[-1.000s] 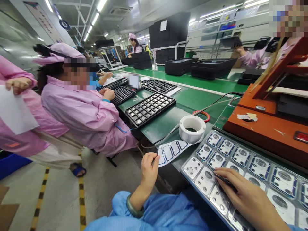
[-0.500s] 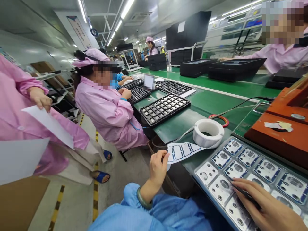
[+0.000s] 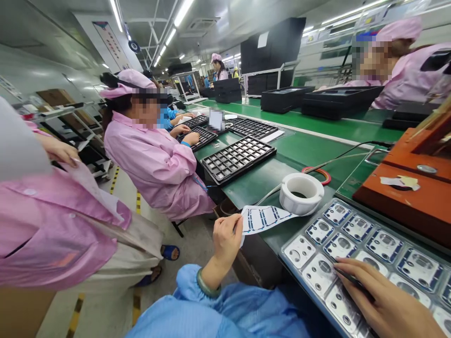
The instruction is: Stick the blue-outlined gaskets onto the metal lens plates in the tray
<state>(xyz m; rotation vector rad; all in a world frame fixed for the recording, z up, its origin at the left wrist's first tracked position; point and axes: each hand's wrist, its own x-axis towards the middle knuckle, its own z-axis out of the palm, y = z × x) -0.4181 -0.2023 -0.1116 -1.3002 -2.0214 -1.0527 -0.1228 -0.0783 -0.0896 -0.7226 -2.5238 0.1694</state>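
My left hand pinches the end of a white backing strip printed with blue-outlined labels. The strip runs towards a white tape roll lying on the green bench. My right hand rests at the lower right, holding a slim black tool, possibly tweezers, whose tip is hidden. That hand lies on the near edge of a metal tray with rows of silver plates, several bearing blue-edged labels.
An orange-red fixture block stands behind the tray, and a red ring and thin cables lie on the green bench. Black grid trays sit farther along, beside a seated worker in pink. A standing person in pink crowds the left.
The standing person at left has come closer, hiding more of the view. My left hand has risen slightly with the strip, and the person at upper right has shifted back.
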